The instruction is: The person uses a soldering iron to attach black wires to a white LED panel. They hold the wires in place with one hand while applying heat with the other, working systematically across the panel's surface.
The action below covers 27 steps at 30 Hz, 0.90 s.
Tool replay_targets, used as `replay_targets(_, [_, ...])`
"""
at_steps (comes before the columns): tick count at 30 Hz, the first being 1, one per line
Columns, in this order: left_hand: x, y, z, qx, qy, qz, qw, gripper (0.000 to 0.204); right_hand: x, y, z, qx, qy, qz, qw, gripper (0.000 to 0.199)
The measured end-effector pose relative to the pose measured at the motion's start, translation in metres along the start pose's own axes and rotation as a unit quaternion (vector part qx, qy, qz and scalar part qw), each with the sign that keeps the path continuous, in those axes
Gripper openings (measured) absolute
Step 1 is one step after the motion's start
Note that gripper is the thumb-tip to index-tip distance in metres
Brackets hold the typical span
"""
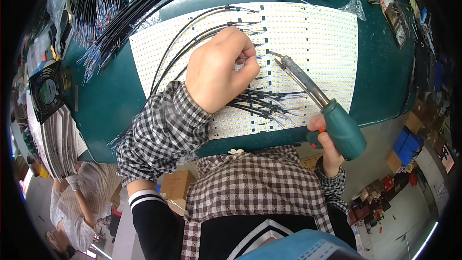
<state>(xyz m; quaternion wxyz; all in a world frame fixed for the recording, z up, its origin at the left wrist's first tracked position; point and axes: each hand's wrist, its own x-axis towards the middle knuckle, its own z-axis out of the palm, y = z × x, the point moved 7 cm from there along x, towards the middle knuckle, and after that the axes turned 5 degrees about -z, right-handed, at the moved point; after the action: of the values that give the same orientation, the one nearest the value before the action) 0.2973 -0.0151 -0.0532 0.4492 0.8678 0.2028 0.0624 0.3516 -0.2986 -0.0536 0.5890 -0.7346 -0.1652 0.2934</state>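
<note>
A large white LED board (332, 38), covered in rows of small yellowish chips, lies on the green table. My left hand (219, 67) is over its middle, thumb and forefinger pinched on the thin end of a black cable; the fingers partly hide the grip. My right hand (331, 151) grips a green soldering gun (344, 130) by its handle, over the board's near right edge. Its tip points up and left, close to the left fingertips. Several black cables (180, 38) run to the board's far rows. More loose cables (262, 100) with bared coloured ends lie across its near part.
Thick bundles of black cables (163, 0) lie along the far side of the green table (380, 82). A black fan (49, 90) stands at the left beside stacked white boards (60, 137). Another person (79, 207) works at lower left. A soldering-stained tray (395, 19) is at the far right.
</note>
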Motion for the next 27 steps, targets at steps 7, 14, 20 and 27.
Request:
replay_targets(7, [0.0, 0.0, 0.001, 0.003, 0.002, 0.01, 1.0, 0.011, 0.001, 0.001, 0.0, -0.008, -0.008, -0.007, 1.0, 0.037])
replay_targets(14, [0.0, 0.002, 0.0, 0.013, 0.005, 0.012, 1.0, 0.011, -0.002, 0.011, -0.003, -0.051, -0.012, -0.002, 0.999, 0.067])
replay_targets(20, [-0.001, 0.001, 0.002, 0.013, 0.009, 0.015, 1.0, 0.011, -0.001, 0.012, -0.002, -0.054, -0.013, -0.002, 0.998, 0.067])
replay_targets(27, [-0.001, 0.002, 0.001, 0.013, 0.003, 0.008, 1.0, 0.011, 0.001, 0.009, 0.0, -0.05, -0.024, -0.022, 0.998, 0.065])
